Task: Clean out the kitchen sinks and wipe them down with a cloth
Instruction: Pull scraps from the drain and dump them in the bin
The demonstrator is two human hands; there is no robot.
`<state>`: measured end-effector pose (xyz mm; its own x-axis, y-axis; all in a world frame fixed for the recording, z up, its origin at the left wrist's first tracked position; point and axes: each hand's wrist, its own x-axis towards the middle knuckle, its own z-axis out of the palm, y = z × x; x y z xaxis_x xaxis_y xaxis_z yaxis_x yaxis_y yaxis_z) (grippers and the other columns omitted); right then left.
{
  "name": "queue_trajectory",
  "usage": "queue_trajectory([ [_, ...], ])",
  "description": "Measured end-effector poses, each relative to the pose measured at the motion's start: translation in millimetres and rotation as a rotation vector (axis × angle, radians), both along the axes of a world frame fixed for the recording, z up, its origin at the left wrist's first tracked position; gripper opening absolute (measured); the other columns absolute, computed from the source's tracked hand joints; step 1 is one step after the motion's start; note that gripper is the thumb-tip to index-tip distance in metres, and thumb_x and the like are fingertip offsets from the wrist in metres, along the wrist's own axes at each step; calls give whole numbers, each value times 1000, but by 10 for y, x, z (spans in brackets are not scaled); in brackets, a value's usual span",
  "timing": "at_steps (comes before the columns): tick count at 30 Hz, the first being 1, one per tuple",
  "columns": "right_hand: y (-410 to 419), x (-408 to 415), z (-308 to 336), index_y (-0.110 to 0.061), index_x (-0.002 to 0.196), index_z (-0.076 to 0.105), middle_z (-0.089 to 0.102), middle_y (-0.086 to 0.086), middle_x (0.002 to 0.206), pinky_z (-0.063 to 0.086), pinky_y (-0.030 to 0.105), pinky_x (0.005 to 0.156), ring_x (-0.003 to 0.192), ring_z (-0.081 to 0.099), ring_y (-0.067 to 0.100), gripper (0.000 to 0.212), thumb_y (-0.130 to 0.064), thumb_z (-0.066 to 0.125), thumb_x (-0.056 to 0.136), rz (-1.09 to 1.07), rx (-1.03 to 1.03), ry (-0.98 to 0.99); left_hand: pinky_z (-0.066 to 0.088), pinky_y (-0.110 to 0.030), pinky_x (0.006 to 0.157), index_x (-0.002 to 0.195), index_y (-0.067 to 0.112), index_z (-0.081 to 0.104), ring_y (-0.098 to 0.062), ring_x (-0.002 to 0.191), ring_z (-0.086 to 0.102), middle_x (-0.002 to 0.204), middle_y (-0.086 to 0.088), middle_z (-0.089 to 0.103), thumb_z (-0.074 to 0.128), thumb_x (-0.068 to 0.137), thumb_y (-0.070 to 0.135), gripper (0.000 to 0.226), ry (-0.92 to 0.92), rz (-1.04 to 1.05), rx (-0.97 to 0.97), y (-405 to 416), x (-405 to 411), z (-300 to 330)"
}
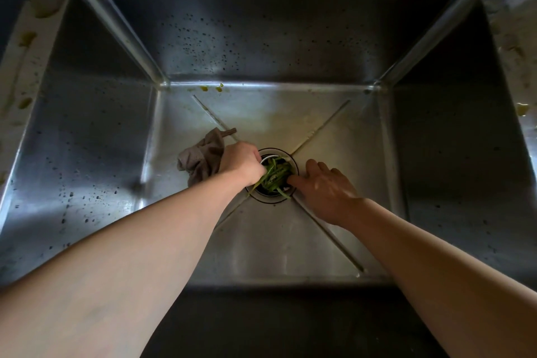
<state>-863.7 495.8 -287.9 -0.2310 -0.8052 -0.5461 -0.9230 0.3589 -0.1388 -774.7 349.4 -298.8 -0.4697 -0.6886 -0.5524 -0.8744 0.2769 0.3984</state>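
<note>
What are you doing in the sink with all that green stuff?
A person is reaching both arms into a deep stainless steel sink. The left hand grips the metal handle of the round drain strainer, while also holding a crumpled grey-brown cloth. The right hand touches the strainer's edge beside a clump of green vegetable scraps filling the drain. The scraps are not out yet, and yellowish spots remain at the back of the sink floor.

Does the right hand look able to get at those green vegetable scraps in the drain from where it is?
Probably yes. The right hand lies at the round metal drain, its thumb tip at the green vegetable scraps. Nothing covers them on that side; the left hand, holding a grey-brown cloth, is opposite.
</note>
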Motion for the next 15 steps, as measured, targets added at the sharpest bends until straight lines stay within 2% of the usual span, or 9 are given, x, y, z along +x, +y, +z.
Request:
queue_trajectory([
  [3,58,-22,48,-27,140,37,41,10,119,40,34,79,108,46,29,45,-17,41,97,-59,-91,-59,51,-26,75,67,18,65,-23,90,65,93,-5,72,73,71,9,13,5,48,13,20,-3,73],
  [6,112,-56,135,-19,133,41,44,11,113,37,31,68,98,50,32,49,-6,47,86,-218,-224,-169,51,-24,70,57,20,57,-22,81,67,83,-5,71,73,69,9,23,26,88,39,30,-20,172],
  [10,151,-135,242,-11,126,41,46,13,118,46,34,75,102,52,32,54,-2,60,76,-529,-333,-295,52,-24,67,58,20,58,-21,76,67,76,-4,69,74,68,8,23,65,96,50,29,-90,401],
  [13,161,-181,379,-12,134,39,50,12,123,41,26,77,104,51,22,74,-11,77,70,-715,-365,-412,54,-26,69,63,19,62,-20,75,67,71,1,66,75,69,8,18,91,109,33,46,-164,659],
  [15,167,-187,498,-15,139,38,52,6,126,40,22,80,104,50,15,86,-14,83,65,-764,-406,-447,52,-25,66,63,20,61,-20,73,65,68,3,62,74,69,6,20,126,107,42,58,-222,849],
])
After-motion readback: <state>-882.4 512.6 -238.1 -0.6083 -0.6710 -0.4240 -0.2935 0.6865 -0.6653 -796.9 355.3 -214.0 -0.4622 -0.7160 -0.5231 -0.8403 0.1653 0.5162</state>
